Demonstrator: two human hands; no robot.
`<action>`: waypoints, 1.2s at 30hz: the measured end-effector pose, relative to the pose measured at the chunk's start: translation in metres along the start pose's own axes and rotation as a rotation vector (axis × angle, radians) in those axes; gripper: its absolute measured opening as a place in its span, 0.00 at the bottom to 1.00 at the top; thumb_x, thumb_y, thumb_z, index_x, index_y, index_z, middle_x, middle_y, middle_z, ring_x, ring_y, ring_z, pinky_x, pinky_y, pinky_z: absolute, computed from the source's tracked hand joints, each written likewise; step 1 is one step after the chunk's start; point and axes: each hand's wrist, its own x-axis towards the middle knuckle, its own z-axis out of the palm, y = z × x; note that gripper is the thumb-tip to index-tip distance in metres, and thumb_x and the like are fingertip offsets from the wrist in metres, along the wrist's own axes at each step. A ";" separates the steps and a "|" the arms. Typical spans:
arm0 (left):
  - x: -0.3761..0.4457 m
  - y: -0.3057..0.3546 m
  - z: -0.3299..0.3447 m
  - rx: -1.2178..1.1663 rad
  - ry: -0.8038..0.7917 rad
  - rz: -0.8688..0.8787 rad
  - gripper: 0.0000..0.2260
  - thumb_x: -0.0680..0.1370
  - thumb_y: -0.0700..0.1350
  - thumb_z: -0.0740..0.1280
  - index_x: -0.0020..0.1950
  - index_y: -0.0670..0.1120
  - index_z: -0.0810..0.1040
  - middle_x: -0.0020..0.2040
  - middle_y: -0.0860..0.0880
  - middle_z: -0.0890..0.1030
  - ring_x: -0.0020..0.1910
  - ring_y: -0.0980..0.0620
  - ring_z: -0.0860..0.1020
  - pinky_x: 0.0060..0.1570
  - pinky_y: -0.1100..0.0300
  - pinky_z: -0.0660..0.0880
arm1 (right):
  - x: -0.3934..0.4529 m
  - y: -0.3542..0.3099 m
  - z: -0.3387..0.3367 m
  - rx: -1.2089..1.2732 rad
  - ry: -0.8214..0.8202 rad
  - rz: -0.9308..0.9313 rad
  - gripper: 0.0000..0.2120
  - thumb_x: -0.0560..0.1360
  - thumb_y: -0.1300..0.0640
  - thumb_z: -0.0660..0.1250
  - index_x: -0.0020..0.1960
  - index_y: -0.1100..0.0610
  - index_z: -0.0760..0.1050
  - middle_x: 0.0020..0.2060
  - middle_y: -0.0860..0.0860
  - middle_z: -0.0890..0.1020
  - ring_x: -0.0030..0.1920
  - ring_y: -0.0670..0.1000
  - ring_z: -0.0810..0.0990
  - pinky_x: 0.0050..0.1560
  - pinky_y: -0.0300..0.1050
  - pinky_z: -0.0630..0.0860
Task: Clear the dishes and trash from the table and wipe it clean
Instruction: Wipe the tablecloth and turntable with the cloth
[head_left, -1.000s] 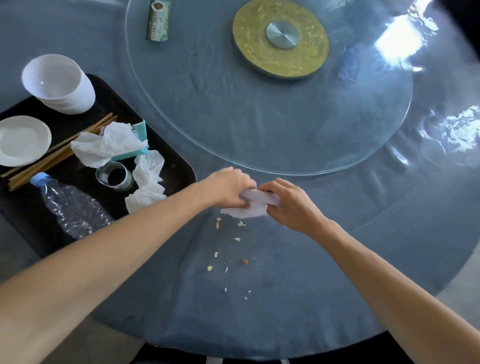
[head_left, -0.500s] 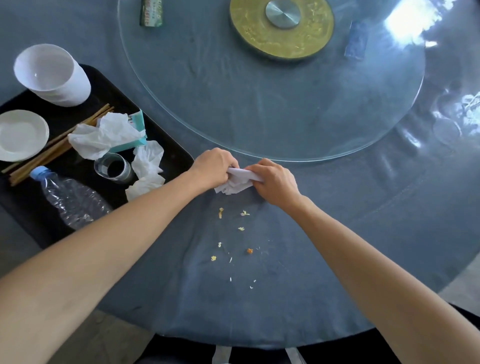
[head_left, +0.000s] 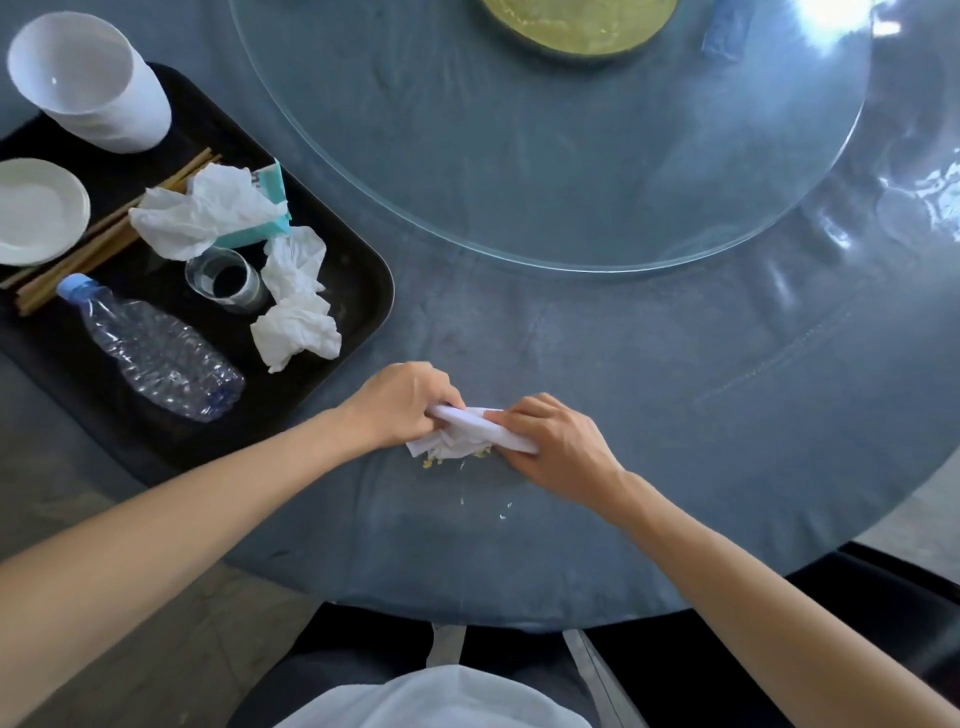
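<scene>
At your far left a black rectangular plastic tray (head_left: 358, 291) overhangs the rim of the round table under its blue-grey cloth (head_left: 675, 415). On the tray stand stacked white bowls (head_left: 88, 83), a small white saucer (head_left: 36, 210), a bundle of brown wooden chopsticks (head_left: 98, 244), a crushed clear plastic bottle with a blue cap (head_left: 156, 348) lying on its side, a short clear glass (head_left: 226, 280), a teal tissue packet (head_left: 270, 208) and crumpled white napkins (head_left: 296, 317). The tray's rounded right corner sits near your left hand, with a narrow strip of bare cloth between them.

Your left hand (head_left: 400, 402) reaches in from the lower left, forearm low over the table's near edge, fingers curled and pinching one end of the folded white paper napkin (head_left: 478, 428). The napkin lies pressed on the cloth between both hands, with a small heap of yellowish food crumbs (head_left: 452, 457) gathered against its near edge and a few stray specks closer to you.

Your right hand (head_left: 561, 447) comes in from the lower right, knuckles up, fingers closed over the napkin's other end.

Beyond your hands the round clear glass turntable (head_left: 571, 171) spans the middle of the table, its near rim well apart from the napkin. To the right, open cloth runs to the table's curved edge.
</scene>
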 end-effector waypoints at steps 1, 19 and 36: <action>-0.006 -0.001 0.006 -0.022 0.009 -0.006 0.13 0.71 0.40 0.70 0.49 0.57 0.86 0.42 0.55 0.82 0.41 0.54 0.73 0.40 0.57 0.73 | -0.008 -0.001 0.002 0.017 0.003 -0.006 0.18 0.77 0.52 0.72 0.67 0.44 0.79 0.50 0.42 0.82 0.52 0.50 0.80 0.35 0.46 0.78; 0.016 0.001 -0.048 -0.277 0.355 -0.150 0.11 0.73 0.34 0.71 0.54 0.44 0.83 0.38 0.49 0.82 0.34 0.57 0.77 0.35 0.72 0.69 | 0.033 0.014 -0.050 0.125 0.167 0.072 0.22 0.77 0.54 0.59 0.68 0.50 0.80 0.50 0.48 0.87 0.44 0.56 0.83 0.42 0.50 0.81; -0.035 0.004 -0.035 -0.727 0.228 -0.206 0.09 0.75 0.35 0.75 0.54 0.41 0.81 0.48 0.47 0.86 0.46 0.57 0.82 0.52 0.63 0.78 | -0.010 0.010 -0.059 0.587 0.205 0.451 0.20 0.75 0.62 0.76 0.62 0.45 0.78 0.42 0.45 0.84 0.36 0.41 0.82 0.40 0.38 0.79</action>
